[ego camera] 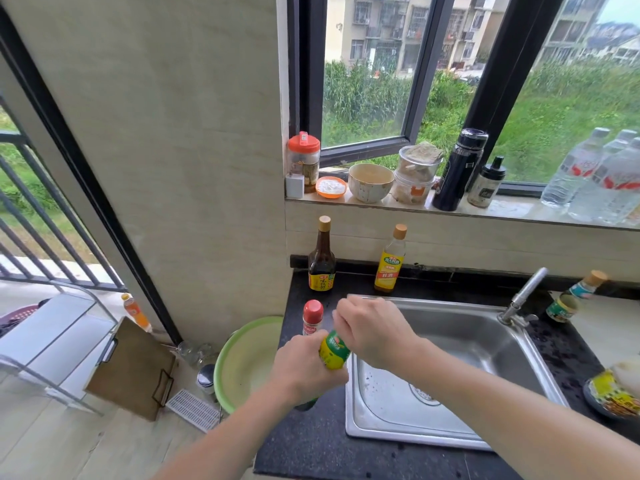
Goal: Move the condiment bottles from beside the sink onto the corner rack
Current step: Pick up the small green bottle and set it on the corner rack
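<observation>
Both hands hold one green-and-yellow labelled bottle [333, 351] above the black counter, left of the sink [450, 362]. My left hand [304, 368] grips its body from the left; my right hand [370, 329] is curled over its top, hiding the cap. Beside them stands a red-capped shaker bottle [312, 317]. At the back of the counter stand a dark sauce bottle [321, 261] and a yellow-labelled bottle [390, 263]. A white tiered rack [52, 337] stands on the floor at the left.
A faucet [523, 296] and two small bottles [571, 299] are right of the sink. A green basin [246, 362], a brown board [135, 368] and an orange bottle [135, 311] are on the floor. The windowsill carries jars, a bowl [370, 182], a black flask [459, 169] and water bottles.
</observation>
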### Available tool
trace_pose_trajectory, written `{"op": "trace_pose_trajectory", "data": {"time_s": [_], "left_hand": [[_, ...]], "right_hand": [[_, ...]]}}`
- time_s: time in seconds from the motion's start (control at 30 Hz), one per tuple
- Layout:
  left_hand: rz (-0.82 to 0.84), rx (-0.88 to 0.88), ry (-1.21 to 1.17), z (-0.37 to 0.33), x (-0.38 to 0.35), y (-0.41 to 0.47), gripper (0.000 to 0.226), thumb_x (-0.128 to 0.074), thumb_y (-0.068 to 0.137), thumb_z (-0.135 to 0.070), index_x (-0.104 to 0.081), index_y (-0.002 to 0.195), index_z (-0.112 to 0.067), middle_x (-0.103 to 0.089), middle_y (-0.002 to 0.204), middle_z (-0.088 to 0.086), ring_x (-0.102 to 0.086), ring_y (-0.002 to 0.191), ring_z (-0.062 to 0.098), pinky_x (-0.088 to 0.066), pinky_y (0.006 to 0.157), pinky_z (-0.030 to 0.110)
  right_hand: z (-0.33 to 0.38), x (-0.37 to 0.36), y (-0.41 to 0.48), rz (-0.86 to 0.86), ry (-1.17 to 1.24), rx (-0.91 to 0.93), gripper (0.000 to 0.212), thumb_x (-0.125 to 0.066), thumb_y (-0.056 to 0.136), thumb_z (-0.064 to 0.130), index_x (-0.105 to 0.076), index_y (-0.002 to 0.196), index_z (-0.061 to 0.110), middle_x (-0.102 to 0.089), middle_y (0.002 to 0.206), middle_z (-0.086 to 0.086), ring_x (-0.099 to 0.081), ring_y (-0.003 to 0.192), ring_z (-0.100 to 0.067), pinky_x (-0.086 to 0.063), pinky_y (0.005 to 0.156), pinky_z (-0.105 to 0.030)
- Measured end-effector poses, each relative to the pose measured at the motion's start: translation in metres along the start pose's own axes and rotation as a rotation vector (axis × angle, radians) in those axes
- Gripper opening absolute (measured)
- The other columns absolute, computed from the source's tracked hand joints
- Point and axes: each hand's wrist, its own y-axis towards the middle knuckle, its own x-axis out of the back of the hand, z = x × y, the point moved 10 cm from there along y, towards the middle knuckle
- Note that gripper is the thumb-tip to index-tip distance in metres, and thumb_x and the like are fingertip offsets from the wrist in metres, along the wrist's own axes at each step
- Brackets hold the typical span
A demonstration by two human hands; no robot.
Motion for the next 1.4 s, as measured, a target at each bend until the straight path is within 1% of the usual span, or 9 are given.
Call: {"op": "trace_pose_trajectory", "data": {"time_s": [0.13, 0.3, 0.4, 0.6, 0.8, 0.87, 1.03, 1.27, 1.4], "left_hand": [[-0.063, 0.047, 0.095, -0.002, -0.001, -0.003, 0.033, -0.056, 0.060, -0.046, -0.056, 0.082, -0.022, -0.070, 0.075, -0.001, -0.066, 0.072, 0.022, -0.056, 0.065, 0.032], [0.026, 0.007, -0.143, 0.003, 0.000, -0.002, 0.030, -0.064, 0.056, -0.040, -0.055, 0.072, -0.017, -0.068, 0.067, 0.002, -0.060, 0.061, 0.020, -0.052, 0.058, 0.035], [0.080, -0.044, -0.087, -0.001, -0.003, -0.004, 0.033, -0.062, 0.055, -0.045, -0.056, 0.074, -0.019, -0.068, 0.067, 0.000, -0.064, 0.064, 0.020, -0.057, 0.062, 0.038], [0.003, 0.047, 0.062, -0.001, -0.008, -0.008, 0.031, -0.057, 0.057, -0.045, -0.055, 0.078, -0.022, -0.068, 0.071, -0.004, -0.061, 0.065, 0.017, -0.050, 0.059, 0.028], [0.151, -0.022, -0.196, -0.004, -0.017, -0.010, 0.029, -0.065, 0.052, -0.040, -0.052, 0.071, -0.021, -0.066, 0.066, 0.003, -0.051, 0.055, 0.014, -0.053, 0.061, 0.042], [0.123, -0.019, -0.034, -0.010, -0.015, -0.012, 0.033, -0.062, 0.054, -0.045, -0.052, 0.075, -0.022, -0.066, 0.069, -0.001, -0.057, 0.061, 0.017, -0.053, 0.063, 0.038], [0.080, 0.000, 0.243, -0.032, -0.023, -0.013, 0.029, -0.061, 0.067, -0.044, -0.051, 0.084, -0.023, -0.070, 0.088, 0.001, -0.066, 0.084, 0.025, -0.047, 0.067, 0.030], [0.195, -0.031, -0.158, -0.046, -0.041, -0.012, 0.024, -0.065, 0.056, -0.034, -0.050, 0.067, -0.020, -0.055, 0.058, -0.008, -0.045, 0.055, 0.012, -0.046, 0.057, 0.038], [0.063, 0.062, 0.159, -0.059, -0.036, -0.011, 0.029, -0.064, 0.061, -0.043, -0.046, 0.072, -0.023, -0.058, 0.069, -0.007, -0.051, 0.064, 0.018, -0.040, 0.058, 0.029]], "right_hand": [[-0.017, -0.009, 0.008, 0.231, -0.069, -0.312, 0.025, -0.042, 0.099, 0.024, -0.063, 0.098, 0.010, -0.062, 0.094, -0.010, -0.052, 0.077, -0.026, -0.039, 0.062, -0.032], [0.016, 0.018, -0.006, -0.147, 0.073, 0.131, 0.033, -0.040, 0.099, 0.032, -0.057, 0.078, 0.013, -0.052, 0.070, -0.001, -0.046, 0.050, -0.017, -0.034, 0.041, -0.029], [0.015, 0.012, -0.016, -0.143, 0.086, 0.232, 0.036, -0.039, 0.100, 0.029, -0.055, 0.072, 0.013, -0.052, 0.068, 0.000, -0.045, 0.050, -0.017, -0.034, 0.039, -0.030], [-0.014, -0.011, 0.001, 0.207, -0.080, -0.294, 0.029, -0.037, 0.100, 0.028, -0.061, 0.093, 0.012, -0.059, 0.089, -0.009, -0.050, 0.077, -0.025, -0.038, 0.062, -0.034], [0.013, 0.008, -0.025, -0.110, 0.035, 0.203, 0.037, -0.034, 0.099, 0.032, -0.055, 0.074, 0.014, -0.052, 0.068, 0.001, -0.044, 0.050, -0.017, -0.033, 0.039, -0.029], [0.003, 0.007, -0.025, -0.086, 0.053, 0.114, 0.033, -0.038, 0.097, 0.030, -0.052, 0.072, 0.013, -0.054, 0.067, -0.003, -0.047, 0.050, -0.021, -0.037, 0.041, -0.032], [-0.047, -0.027, -0.026, 0.341, 0.031, -0.413, 0.028, -0.040, 0.098, 0.030, -0.060, 0.097, 0.011, -0.060, 0.101, -0.012, -0.058, 0.091, -0.028, -0.041, 0.066, -0.035], [-0.022, 0.006, -0.054, -0.139, 0.049, 0.170, 0.036, -0.040, 0.098, 0.033, -0.055, 0.070, 0.015, -0.054, 0.067, 0.001, -0.049, 0.052, -0.016, -0.037, 0.041, -0.029], [-0.073, -0.008, -0.052, 0.065, 0.141, -0.341, 0.034, -0.035, 0.097, 0.035, -0.058, 0.082, 0.014, -0.063, 0.083, -0.008, -0.058, 0.070, -0.026, -0.045, 0.058, -0.035]]}}
